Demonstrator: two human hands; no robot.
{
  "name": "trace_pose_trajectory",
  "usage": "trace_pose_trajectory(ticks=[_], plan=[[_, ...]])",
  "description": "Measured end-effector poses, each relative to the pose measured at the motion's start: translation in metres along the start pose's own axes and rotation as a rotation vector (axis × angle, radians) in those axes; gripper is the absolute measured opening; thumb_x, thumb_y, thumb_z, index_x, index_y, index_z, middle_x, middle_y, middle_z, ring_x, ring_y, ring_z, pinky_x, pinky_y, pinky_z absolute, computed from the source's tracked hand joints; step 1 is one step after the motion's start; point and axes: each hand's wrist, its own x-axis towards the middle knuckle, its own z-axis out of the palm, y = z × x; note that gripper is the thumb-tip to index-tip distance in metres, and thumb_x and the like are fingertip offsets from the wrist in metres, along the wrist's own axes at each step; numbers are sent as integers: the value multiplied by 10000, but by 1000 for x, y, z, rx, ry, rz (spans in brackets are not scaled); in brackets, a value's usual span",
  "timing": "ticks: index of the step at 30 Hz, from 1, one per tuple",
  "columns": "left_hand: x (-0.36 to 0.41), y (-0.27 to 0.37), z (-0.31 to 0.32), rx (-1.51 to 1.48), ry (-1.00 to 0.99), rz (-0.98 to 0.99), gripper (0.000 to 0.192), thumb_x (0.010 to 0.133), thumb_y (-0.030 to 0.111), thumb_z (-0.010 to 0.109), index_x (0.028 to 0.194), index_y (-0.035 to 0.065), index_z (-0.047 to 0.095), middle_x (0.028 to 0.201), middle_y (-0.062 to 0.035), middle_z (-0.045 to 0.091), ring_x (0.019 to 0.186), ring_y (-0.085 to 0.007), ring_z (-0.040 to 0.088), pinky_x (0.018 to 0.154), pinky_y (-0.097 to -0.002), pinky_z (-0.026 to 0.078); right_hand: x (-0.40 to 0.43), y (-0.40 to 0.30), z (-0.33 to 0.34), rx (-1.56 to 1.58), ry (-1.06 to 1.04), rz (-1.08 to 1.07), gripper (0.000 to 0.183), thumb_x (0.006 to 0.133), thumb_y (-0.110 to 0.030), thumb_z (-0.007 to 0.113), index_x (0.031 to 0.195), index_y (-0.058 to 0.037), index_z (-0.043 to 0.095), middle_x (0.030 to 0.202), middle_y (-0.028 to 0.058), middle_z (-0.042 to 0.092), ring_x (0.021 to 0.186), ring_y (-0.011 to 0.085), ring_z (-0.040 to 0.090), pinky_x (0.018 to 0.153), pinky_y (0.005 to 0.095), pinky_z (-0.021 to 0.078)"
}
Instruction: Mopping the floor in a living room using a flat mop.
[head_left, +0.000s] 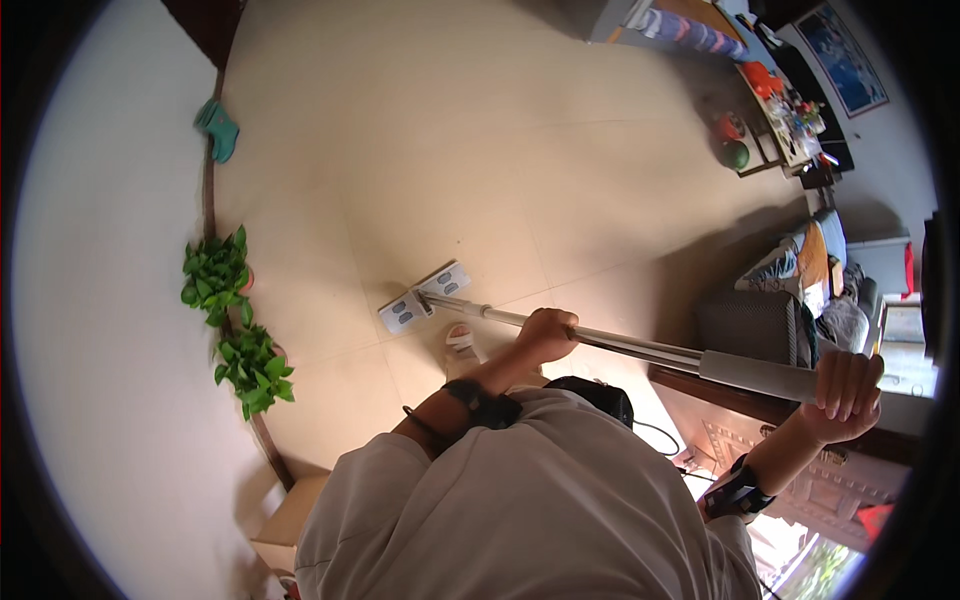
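Observation:
A flat mop with a white and grey rectangular head rests on the beige tiled floor, just ahead of my sandalled foot. From its head a metal pole runs right to a thick pale grip. My left hand is closed around the middle of the pole. Around the end of the grip, at the far right, my right hand has its fingers wrapped. Both forearms wear black strapped devices. The underside of the mop head is hidden.
Two leafy potted plants and a green boot stand along the left wall. A cardboard box is at the lower left. To the right are a grey sofa, a cluttered table and a watermelon on the floor.

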Motion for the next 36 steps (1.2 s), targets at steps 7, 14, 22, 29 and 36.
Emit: trace_pose_trajectory(ticks=[7, 14, 22, 29, 36], plan=[[35, 15, -21, 60, -37, 210, 92, 673, 175, 619, 652, 86, 621, 664, -141, 622, 697, -347, 621, 686, -426, 492, -58, -17, 18, -168, 256, -124, 287, 895, -131, 539, 650, -158, 391, 484, -40, 368, 415, 70, 344, 443, 228, 338], [99, -71, -37, 19, 387, 387, 147, 674, 21, 647, 740, 61, 522, 745, -128, 575, 770, -354, 549, 701, -451, 449, -42, 103, 48, -394, 243, -49, 255, 930, -168, 492, 691, -121, 416, 557, -7, 406, 472, 115, 371, 481, 285, 335], [103, -90, -51, 49, 321, 409, 304, 751, 110, 737, 691, 34, 449, 693, -133, 537, 683, -341, 519, 606, -423, 426, -22, 115, 55, -318, 37, -102, 255, 898, -122, 528, 656, -102, 451, 547, 5, 489, 431, 123, 451, 457, 274, 412], [54, -72, 6, 117, 257, 371, 266, 687, 125, 753, 674, 52, 498, 697, -109, 566, 712, -335, 558, 652, -423, 451, -95, 64, 52, -335, 257, -22, 255, 839, -70, 568, 609, -52, 458, 521, 63, 494, 432, 172, 466, 469, 342, 430], [-54, 6, 124, 83, 33, 397, 254, 716, 163, 742, 637, 55, 526, 647, -126, 579, 664, -359, 569, 597, -450, 445, -217, -59, 28, -326, 368, -33, 266, 852, -86, 537, 614, -70, 418, 502, 53, 472, 384, 150, 422, 430, 314, 401]])
